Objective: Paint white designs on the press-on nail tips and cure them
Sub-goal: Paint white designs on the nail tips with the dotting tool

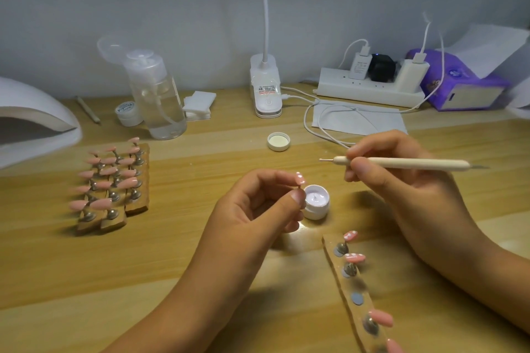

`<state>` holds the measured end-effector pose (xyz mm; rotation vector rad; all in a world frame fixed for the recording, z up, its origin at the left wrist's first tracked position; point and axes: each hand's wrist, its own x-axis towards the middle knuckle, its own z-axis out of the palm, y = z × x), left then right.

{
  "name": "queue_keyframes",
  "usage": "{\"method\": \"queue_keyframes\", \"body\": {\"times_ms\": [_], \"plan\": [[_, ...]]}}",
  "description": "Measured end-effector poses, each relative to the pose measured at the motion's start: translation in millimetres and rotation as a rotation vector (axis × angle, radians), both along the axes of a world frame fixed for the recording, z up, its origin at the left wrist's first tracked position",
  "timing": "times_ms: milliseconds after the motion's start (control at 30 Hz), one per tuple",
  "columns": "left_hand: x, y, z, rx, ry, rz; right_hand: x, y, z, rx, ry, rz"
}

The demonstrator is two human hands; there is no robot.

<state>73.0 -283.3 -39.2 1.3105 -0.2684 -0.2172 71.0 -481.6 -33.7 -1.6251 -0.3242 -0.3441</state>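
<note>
The pink nail tip (300, 179) is on its little stand, held up off the surface (86, 266). The left hand (258, 209) pinches the stand between thumb and fingertip. A few white dots already show on the nail, and its painted face is turned up and to the right, towards the other hand.

The right hand (401, 180) grips a pale dotting stick (401, 163) near its front end. The stick lies almost level, running left to right, with its fine metal tip pointing left. That tip hangs near the nail, a little above and to the right of it, not touching.

The open pot of white paint (315, 202) sits just under the nail, right beside the left thumb. I would say the right hand does the travelling next: a short dip down and left, either into the pot or onto the nail, while the left hand keeps the nail steady.

In front of the right wrist a wooden strip (348, 288) holds two dotted nails and some plain ones. Far to the left are the racks of plain pink nails (111, 180), and behind them the curing lamp (34, 123).
</note>
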Motion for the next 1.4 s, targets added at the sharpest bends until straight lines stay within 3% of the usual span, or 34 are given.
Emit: {"method": "queue_keyframes", "body": {"times_ms": [200,333,1267,1400], "plan": [[-3.2,-2.3,1.6,0.045,-0.028,-0.078,-1.6,-2.4,-0.2,0.297,0.111,0.212],[-4.7,-1.7,-0.3,0.103,-0.035,-0.129,-2.4,2.1,3.7,0.39,0.185,0.287],[-5.2,-1.8,-2.2,0.153,-0.059,-0.14,-8.1,4.7,7.5,0.276,0.243,0.273],[-5.4,-1.4,-2.6,0.154,-0.058,-0.142,-7.2,5.3,7.2,0.362,0.252,0.288]]}}
